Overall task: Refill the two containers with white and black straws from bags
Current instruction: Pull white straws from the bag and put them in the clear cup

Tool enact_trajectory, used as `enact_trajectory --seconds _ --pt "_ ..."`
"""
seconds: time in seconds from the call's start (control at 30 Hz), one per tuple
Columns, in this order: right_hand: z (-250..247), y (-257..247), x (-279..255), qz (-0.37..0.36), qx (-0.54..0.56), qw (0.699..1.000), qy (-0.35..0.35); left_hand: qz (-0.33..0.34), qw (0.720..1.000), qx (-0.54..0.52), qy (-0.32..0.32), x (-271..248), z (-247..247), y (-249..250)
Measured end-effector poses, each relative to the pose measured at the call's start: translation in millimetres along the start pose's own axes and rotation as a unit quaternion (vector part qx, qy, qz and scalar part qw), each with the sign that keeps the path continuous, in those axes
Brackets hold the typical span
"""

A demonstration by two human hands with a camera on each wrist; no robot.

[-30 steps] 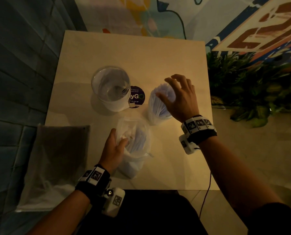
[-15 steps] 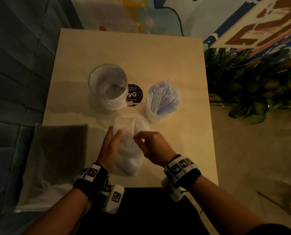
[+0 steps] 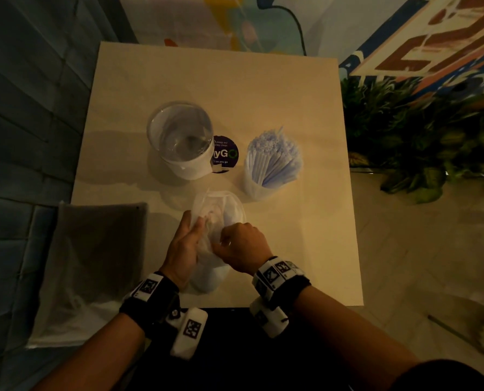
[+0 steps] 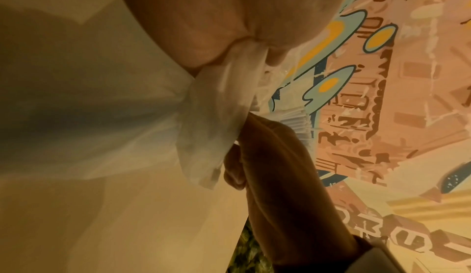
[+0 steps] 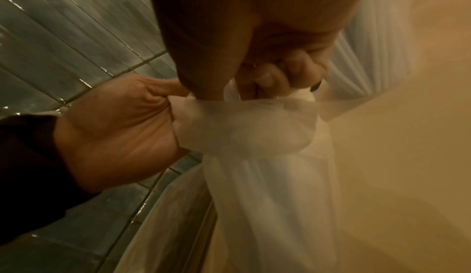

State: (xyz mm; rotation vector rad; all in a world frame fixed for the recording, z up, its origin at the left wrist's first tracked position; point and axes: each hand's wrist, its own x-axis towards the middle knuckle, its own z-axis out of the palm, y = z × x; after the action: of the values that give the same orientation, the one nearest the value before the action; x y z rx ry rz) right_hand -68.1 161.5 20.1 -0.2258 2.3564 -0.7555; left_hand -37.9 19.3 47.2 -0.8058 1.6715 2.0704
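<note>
A clear plastic bag (image 3: 219, 210) (image 4: 216, 116) (image 5: 254, 140) of white straws stands near the table's front edge. My left hand (image 3: 183, 245) (image 5: 122, 128) pinches its gathered neck from the left, and my right hand (image 3: 239, 244) (image 4: 275, 156) pinches the same twisted plastic from the right. Behind them, a container (image 3: 271, 162) is packed with white straws (image 3: 274, 148). To its left stands an empty clear container (image 3: 183, 139). A second bag (image 3: 94, 263) with dark contents lies at the table's front left corner.
A round purple sticker (image 3: 223, 153) lies on the beige table (image 3: 235, 86) between the two containers. Green plants (image 3: 421, 139) stand off the right edge. A tiled wall (image 3: 29, 108) runs along the left, a painted mural (image 3: 263, 21) behind.
My right hand left the top of the white straws in the right container and came back to the bag. Both hands now pinch the bag's neck, lower than half a second ago.
</note>
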Motion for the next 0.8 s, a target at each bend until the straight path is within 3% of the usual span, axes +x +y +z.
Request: enact_trajectory --seconds 0.13,0.23,0.43,0.8 --pt "-1 0 0 0.032 0.038 0.999 0.002 -0.020 0.999 -0.029 0.012 6 -9 -1" --pt "-11 5 2 0.054 0.062 0.996 0.045 -0.044 0.994 -0.095 0.021 14 -17 -7" --pt "-15 14 3 0.080 0.050 0.992 0.084 -0.029 0.974 -0.221 0.035 21 -8 -3" --pt "-2 9 7 0.064 0.158 0.975 0.145 -0.024 0.980 -0.193 0.047 30 -4 4"
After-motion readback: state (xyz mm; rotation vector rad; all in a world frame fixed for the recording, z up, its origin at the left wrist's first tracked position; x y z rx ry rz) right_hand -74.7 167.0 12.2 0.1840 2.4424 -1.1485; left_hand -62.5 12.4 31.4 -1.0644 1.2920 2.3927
